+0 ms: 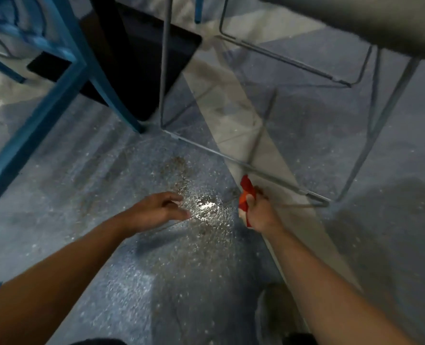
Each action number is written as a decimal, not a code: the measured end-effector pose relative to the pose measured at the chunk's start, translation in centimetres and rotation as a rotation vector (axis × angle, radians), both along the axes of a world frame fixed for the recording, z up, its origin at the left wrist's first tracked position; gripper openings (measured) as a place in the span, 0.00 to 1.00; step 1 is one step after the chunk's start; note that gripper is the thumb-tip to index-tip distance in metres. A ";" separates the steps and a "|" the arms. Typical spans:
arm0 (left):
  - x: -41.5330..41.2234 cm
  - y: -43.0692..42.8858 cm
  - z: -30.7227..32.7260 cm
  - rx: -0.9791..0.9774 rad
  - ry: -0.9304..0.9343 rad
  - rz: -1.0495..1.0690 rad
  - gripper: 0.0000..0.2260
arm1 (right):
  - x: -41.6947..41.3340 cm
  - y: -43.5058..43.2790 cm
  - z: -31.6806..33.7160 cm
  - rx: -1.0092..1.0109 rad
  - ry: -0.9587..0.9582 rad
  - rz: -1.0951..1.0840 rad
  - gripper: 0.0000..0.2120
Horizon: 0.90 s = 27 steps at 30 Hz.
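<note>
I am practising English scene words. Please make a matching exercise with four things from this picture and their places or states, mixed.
1 left hand
2 right hand
3 blue metal frame
4 black flat panel

A at the left of the view
B grips a red-orange object
C behind the frame, top centre
D open, over the speckled grey floor

Pairs: 1-D, 2-B, 3-A, 4-C

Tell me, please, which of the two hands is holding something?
The right hand: it grips a red-orange object, while the left hand hovers open over the speckled floor, holding nothing.
</note>
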State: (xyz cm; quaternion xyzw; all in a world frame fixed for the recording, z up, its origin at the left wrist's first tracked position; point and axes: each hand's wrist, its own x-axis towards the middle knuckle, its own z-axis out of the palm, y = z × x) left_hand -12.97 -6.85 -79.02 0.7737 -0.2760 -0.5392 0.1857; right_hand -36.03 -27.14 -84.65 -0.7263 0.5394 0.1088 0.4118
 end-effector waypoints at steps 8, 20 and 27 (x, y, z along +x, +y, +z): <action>-0.2 -6.8 -3.5 -0.159 -0.007 -0.008 0.25 | 0.9 0.4 -1.8 -0.008 -0.094 -0.051 0.28; -11.6 -14.6 -3.0 -0.308 0.358 0.137 0.12 | -3.9 1.8 0.6 -0.026 -0.338 -0.550 0.26; -12.5 -9.1 -6.2 -0.108 0.262 0.320 0.08 | -3.4 7.0 -1.9 -0.115 -0.064 -0.185 0.31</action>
